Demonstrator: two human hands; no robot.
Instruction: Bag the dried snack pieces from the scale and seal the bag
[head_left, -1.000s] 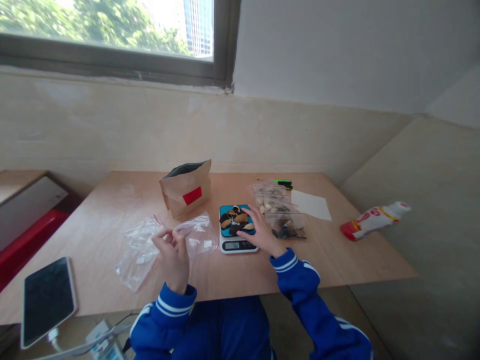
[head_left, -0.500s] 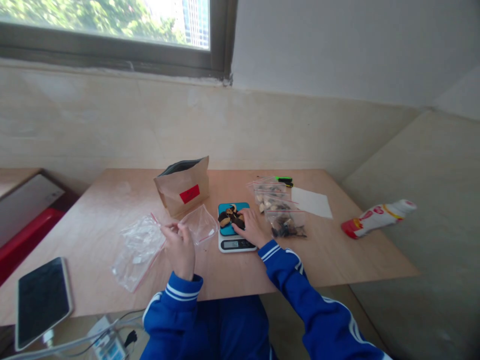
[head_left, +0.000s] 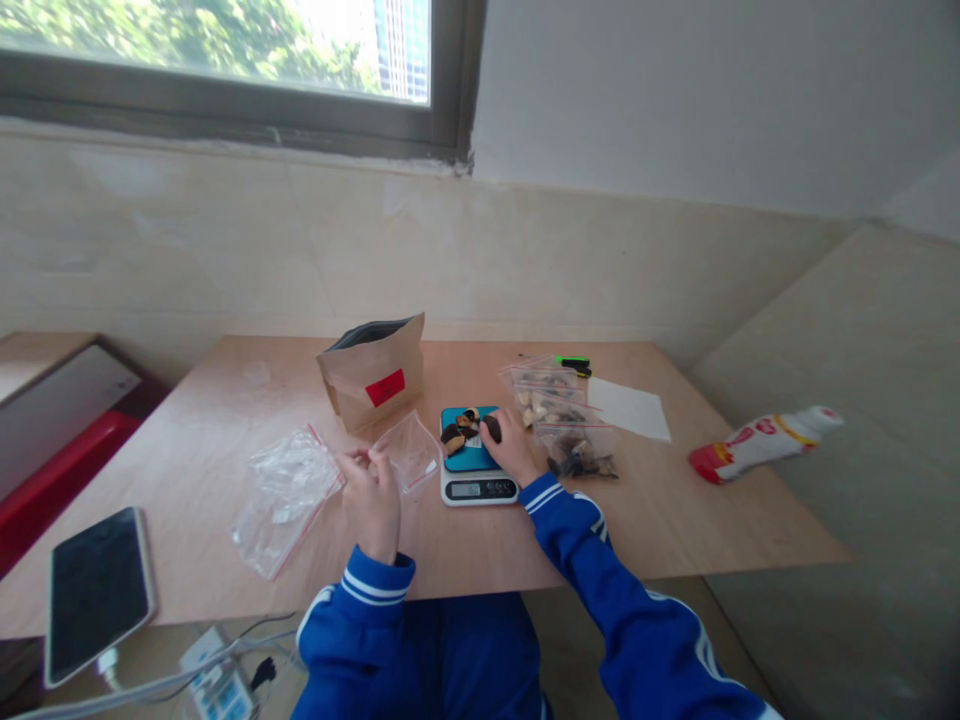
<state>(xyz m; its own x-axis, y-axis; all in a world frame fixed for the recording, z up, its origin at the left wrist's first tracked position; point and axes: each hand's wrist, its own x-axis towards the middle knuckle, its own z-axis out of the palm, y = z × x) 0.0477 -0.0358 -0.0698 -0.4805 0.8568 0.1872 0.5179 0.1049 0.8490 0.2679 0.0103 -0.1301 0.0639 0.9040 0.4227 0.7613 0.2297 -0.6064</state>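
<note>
Two bare hands work at a wooden table under a window. At lower left of the frame a phone lies face up near the table's edge; right of it, a heap of empty clear zip bags with red seals. At centre, the left hand is closed in a pinch on the mouth of one clear zip bag, held up just off the table beside a small digital scale. That bag looks thin, limp and slippery, best held at its stiffer sealed rim, as here. Behind stands an open brown paper pouch with a red label. The right hand rests over the scale's blue platform, fingers curled around a dark dried piece; more pieces lie on the platform, light and probably brittle. Further right sit filled zip bags, a green marker, a white paper sheet and, beyond the table at far right, a red-and-white bottle on its side.
</note>
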